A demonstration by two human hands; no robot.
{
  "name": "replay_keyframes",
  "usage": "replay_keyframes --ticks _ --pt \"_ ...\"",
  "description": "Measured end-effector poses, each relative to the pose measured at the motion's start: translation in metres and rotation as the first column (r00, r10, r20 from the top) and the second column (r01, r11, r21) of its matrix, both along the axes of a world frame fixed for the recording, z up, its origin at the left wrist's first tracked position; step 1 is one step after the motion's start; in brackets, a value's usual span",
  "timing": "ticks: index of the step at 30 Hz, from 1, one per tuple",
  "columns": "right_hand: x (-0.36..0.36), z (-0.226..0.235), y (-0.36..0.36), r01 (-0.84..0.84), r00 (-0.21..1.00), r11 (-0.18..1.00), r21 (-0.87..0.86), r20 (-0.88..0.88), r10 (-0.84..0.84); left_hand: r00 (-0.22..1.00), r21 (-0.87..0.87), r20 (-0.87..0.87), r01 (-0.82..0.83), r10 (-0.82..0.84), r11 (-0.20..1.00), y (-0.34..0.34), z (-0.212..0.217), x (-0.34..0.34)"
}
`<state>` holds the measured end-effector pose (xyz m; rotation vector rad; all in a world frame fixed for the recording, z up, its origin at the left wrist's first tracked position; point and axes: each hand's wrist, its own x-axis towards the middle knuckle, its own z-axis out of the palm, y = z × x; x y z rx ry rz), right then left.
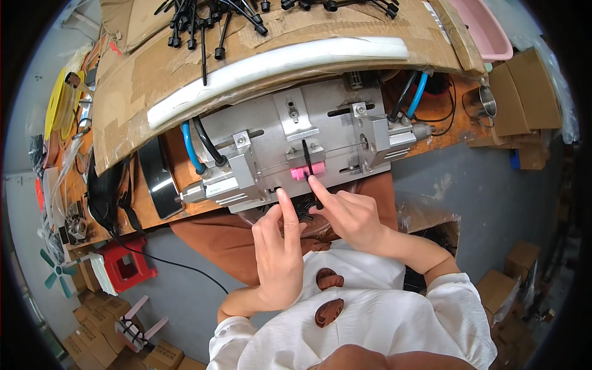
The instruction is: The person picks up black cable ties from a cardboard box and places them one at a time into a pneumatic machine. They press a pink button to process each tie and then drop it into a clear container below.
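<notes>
My right hand [353, 217] pinches a thin black plastic rod [307, 155], index finger on top and thumb near its lower end. The rod lies across a small pink block [318, 167] at the front middle of a metal fixture plate [333, 139]. My left hand [279, 253] is raised just in front of the plate's edge, index finger stretched out and the others loosely bent, with nothing visible in it. Metal clamp blocks with pneumatic cylinders flank the pink block, left [243, 163] and right [373, 139]. Below the hands, several black parts are partly hidden on my lap.
Behind the fixture, a cardboard sheet [345, 31] edged with white foam [277, 61] holds several black rods [240, 15]. A dark phone [159, 179] lies left. A metal cup [480, 102] stands right, below a pink bin [484, 28]. A red stool [126, 266] is at lower left.
</notes>
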<state>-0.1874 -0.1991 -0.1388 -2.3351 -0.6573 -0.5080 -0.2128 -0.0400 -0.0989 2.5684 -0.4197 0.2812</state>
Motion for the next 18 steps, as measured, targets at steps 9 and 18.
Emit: replay_keyframes --ticks 9,18 --pt "0.009 0.028 -0.004 -0.001 0.994 0.999 -0.044 -0.112 -0.004 0.996 -0.046 -0.014 0.086 -0.086 0.995 0.026 0.012 0.015" --pt "0.204 0.135 0.042 0.033 0.83 0.78 -0.625 0.452 0.327 0.883 -0.084 0.455 0.166 -0.11 0.983 0.072 0.086 0.202"
